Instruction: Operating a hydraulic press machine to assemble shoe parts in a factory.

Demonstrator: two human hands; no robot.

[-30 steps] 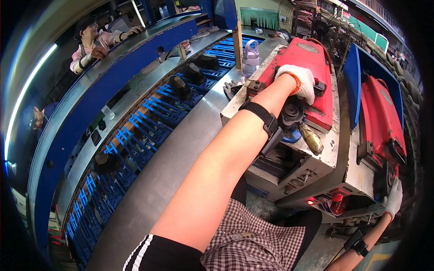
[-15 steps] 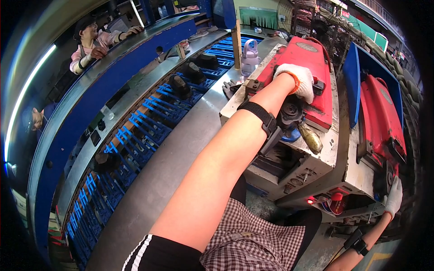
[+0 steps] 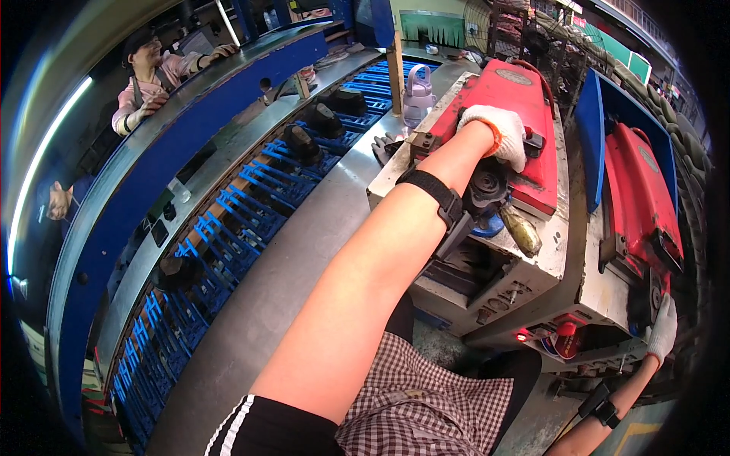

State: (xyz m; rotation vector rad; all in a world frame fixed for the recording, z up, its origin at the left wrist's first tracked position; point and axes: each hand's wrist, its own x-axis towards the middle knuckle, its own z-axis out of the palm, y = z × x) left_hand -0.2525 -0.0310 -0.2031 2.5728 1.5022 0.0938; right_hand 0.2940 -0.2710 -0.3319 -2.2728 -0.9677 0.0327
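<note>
My left hand (image 3: 498, 137), in a white glove with an orange cuff, reaches across to the red-topped machine (image 3: 506, 87). Its fingers curl down beside a black handle block (image 3: 534, 142); what they close on is hidden under the glove. Just below sits a dark round ribbed part (image 3: 487, 182), beside a worn olive, rounded piece (image 3: 522, 232). At the far right my right hand (image 3: 662, 330), also gloved, is at the front of a second red-topped machine (image 3: 642, 175). Its fingers point up along a dark part with a grey disc (image 3: 655, 295), and its grip is partly hidden.
A lilac bottle (image 3: 418, 95) and grey gloves (image 3: 385, 147) lie left of the nearer machine. Blue racks (image 3: 228, 205) carrying dark rounded pieces run along the left, beyond a grey metal ledge (image 3: 251, 304). A co-worker (image 3: 148, 80) stands behind a blue beam (image 3: 190, 125). A red knob (image 3: 566, 328) juts out between the machines.
Both my hands stay where they were, with only a slight shift of the view. The co-worker's nearer hand has moved down and left along the beam.
</note>
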